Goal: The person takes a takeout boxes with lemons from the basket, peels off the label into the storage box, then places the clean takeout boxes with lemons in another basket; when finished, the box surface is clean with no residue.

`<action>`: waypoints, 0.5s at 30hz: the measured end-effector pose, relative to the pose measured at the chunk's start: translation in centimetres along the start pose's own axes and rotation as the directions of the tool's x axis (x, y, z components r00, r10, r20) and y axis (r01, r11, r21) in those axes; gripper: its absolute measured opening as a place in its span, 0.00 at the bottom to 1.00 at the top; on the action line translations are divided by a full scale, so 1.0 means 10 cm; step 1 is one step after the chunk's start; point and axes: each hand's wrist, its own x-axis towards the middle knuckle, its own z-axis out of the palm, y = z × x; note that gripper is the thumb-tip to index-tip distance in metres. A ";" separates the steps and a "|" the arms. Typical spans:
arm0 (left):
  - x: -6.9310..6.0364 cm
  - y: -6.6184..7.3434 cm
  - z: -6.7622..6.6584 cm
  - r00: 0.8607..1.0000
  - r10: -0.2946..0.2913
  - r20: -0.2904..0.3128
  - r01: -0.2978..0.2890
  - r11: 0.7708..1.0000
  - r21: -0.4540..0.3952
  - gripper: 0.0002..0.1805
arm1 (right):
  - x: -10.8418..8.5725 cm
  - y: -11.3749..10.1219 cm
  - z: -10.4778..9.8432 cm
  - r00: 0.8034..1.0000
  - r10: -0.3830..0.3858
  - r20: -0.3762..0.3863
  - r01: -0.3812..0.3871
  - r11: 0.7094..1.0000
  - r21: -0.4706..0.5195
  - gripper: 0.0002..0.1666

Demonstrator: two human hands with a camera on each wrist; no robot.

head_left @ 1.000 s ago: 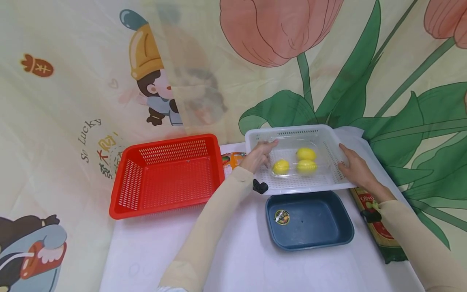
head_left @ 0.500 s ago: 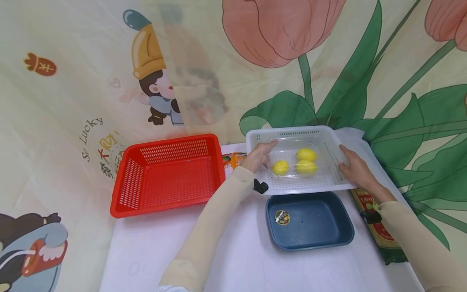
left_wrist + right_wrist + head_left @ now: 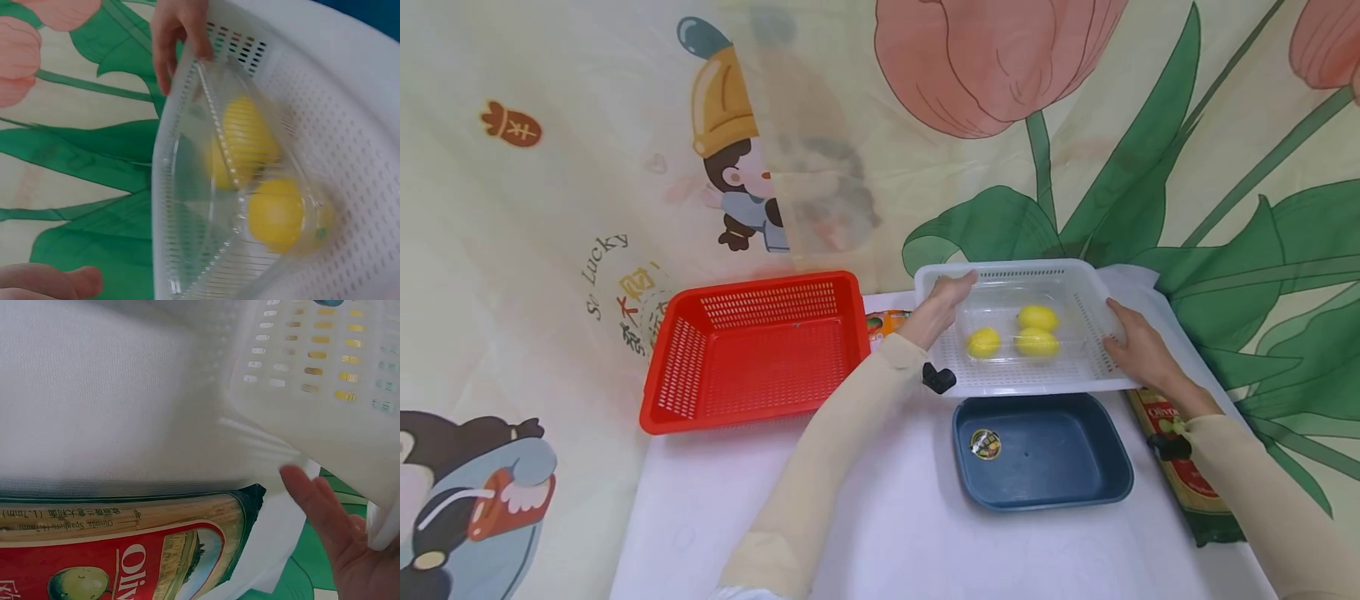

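A white perforated plastic basket point(image 3: 947, 371) stands at the back, with a clear plastic container point(image 3: 1071, 321) inside. Three yellow lemons show through the clear plastic; one lemon point(image 3: 984, 342) lies left of the others. My right hand point(image 3: 1138, 346) holds the basket's right rim, thumb on the inner side and fingers outside, as the right wrist view shows. My left hand point(image 3: 946, 307) is over the basket's left back corner, its fingers extended. In the left wrist view, part of that left hand point(image 3: 53, 281) appears apart from the rim.
Left stands a red perforated basket point(image 3: 775, 358). A dark blue basin point(image 3: 1045, 458) with a round sticker sits in front of the white one. An Olivola spaghetti bag point(image 3: 1183, 467) lies under the right forearm, and an orange packet point(image 3: 886, 323) lies between the baskets. Printed cloth hangs behind.
My left hand has shifted slightly up towards the basket's back corner. The whole head view has drifted a little to the right. The right hand keeps its hold on the rim.
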 end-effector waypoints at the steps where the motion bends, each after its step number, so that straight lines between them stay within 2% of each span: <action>1: -0.02 0.02 0.00 1.000 0.012 0.002 -0.012 1.000 0.006 0.45 | 0.01 0.00 0.00 1.000 0.001 -0.001 -0.001 1.000 0.004 0.43; 7: -0.21 0.10 -0.10 0.994 0.103 0.038 -0.106 0.992 0.069 0.44 | 0.03 0.02 -0.01 0.999 -0.001 -0.036 0.000 1.000 -0.018 0.41; 13: -0.45 0.17 -0.33 0.966 0.242 0.097 -0.250 0.964 0.088 0.41 | 0.05 -0.07 -0.04 0.992 -0.051 -0.116 0.045 0.998 -0.052 0.38; 15: -0.52 0.18 -0.41 0.957 0.274 0.092 -0.283 0.953 0.106 0.41 | 0.07 -0.15 -0.06 0.990 -0.069 -0.126 0.063 0.997 -0.052 0.38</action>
